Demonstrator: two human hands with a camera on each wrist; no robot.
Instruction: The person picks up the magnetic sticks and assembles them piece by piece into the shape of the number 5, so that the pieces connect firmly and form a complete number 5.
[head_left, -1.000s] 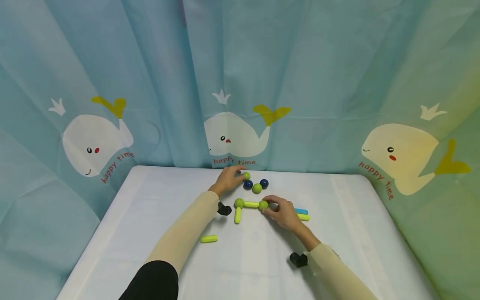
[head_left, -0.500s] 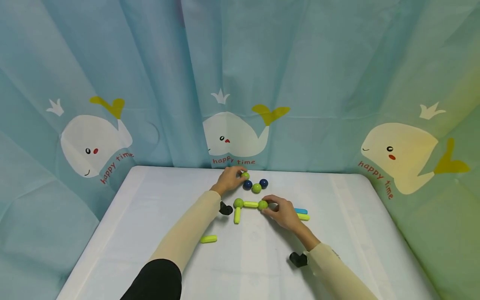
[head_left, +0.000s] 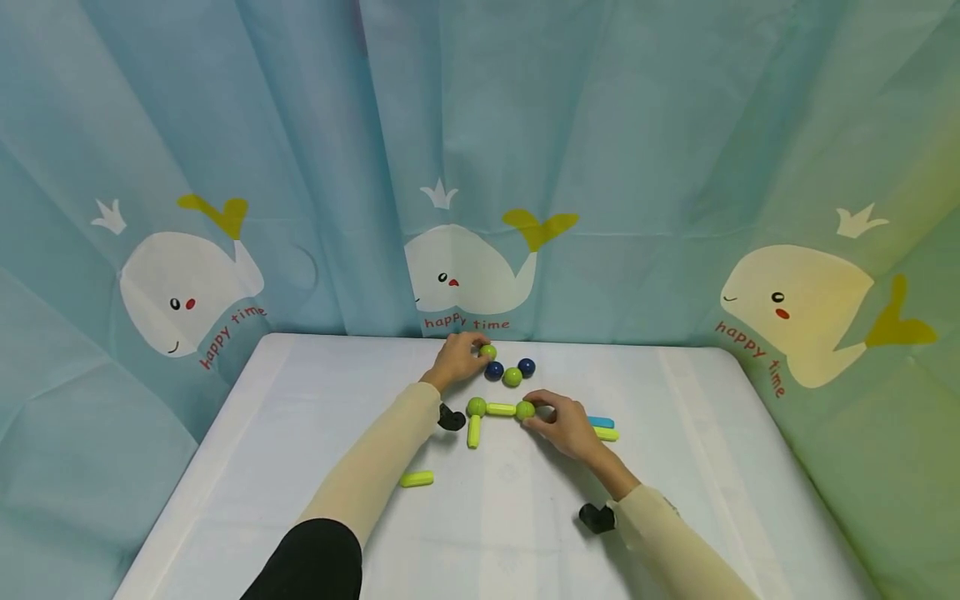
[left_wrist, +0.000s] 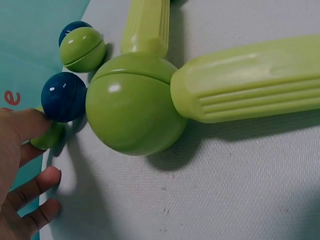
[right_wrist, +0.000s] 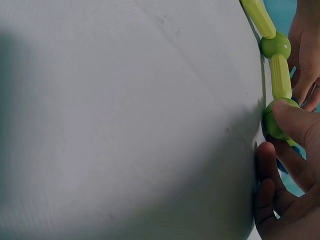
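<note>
At the back of the table my left hand [head_left: 456, 360] pinches a small green ball [head_left: 488, 352] between thumb and fingers. In the left wrist view that ball [left_wrist: 47, 140] is partly hidden behind the thumb and a dark blue ball [left_wrist: 64, 97]. My right hand [head_left: 566, 427] grips another green ball [head_left: 525, 410], its thumb on top in the right wrist view. From this ball a yellow-green rod [head_left: 501, 409] runs left to a green corner ball [head_left: 476, 407]. A second yellow-green rod [head_left: 473, 432] extends from the corner toward the front, making an L shape.
Beside my left fingers are a loose green ball [head_left: 512, 377] and a dark blue ball [head_left: 527, 367]. A blue rod [head_left: 601, 422] and a yellow-green rod [head_left: 606, 434] lie right of my right hand. Another rod [head_left: 417, 478] lies by my left forearm. A curtain [head_left: 630, 275] hangs behind the table.
</note>
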